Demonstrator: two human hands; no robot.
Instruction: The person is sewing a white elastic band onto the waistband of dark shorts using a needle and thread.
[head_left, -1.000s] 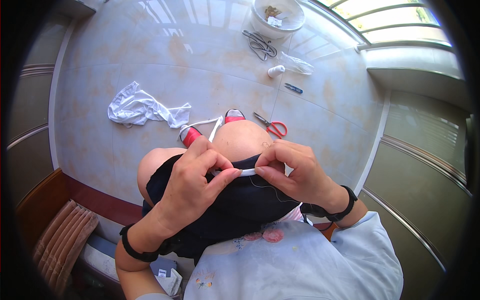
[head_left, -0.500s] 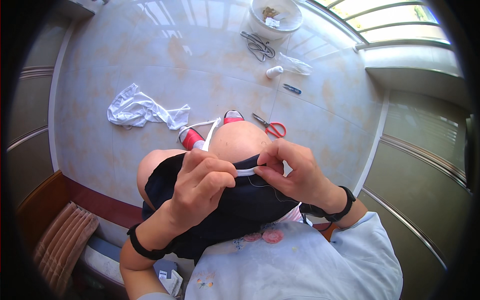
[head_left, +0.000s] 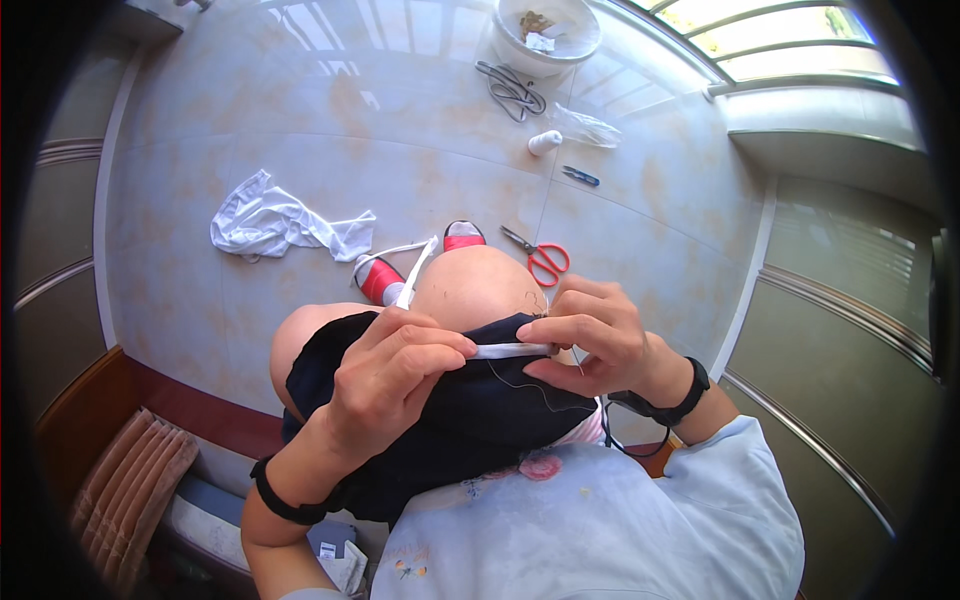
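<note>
My left hand (head_left: 395,365) pinches a narrow white fabric strip (head_left: 510,351) above the dark cloth (head_left: 450,410) on my lap. From that hand the strip's tail (head_left: 417,272) runs up past my knee toward the red slippers. My right hand (head_left: 595,340) curls around the strip's other end, its thumb below and forefinger above, slightly parted. A thin, needle-like sliver shows by its palm; its exact kind is hard to make out. A fine thread (head_left: 535,388) loops down from the strip over the dark cloth. Nearest to the right hand lie red-handled scissors (head_left: 547,263) on the floor.
Crumpled white cloth (head_left: 285,222) lies on the tiles at left. Beyond the scissors are small thread snips (head_left: 581,176), a white thread spool (head_left: 544,143), a clear plastic bag (head_left: 588,127), a grey coiled cord (head_left: 512,92) and a white basin (head_left: 548,45). Cabinets stand at both sides.
My right hand has shifted slightly right and its thumb and forefinger have parted, baring more of the strip between the hands. My left hand still pinches it. The view has shifted slightly.
</note>
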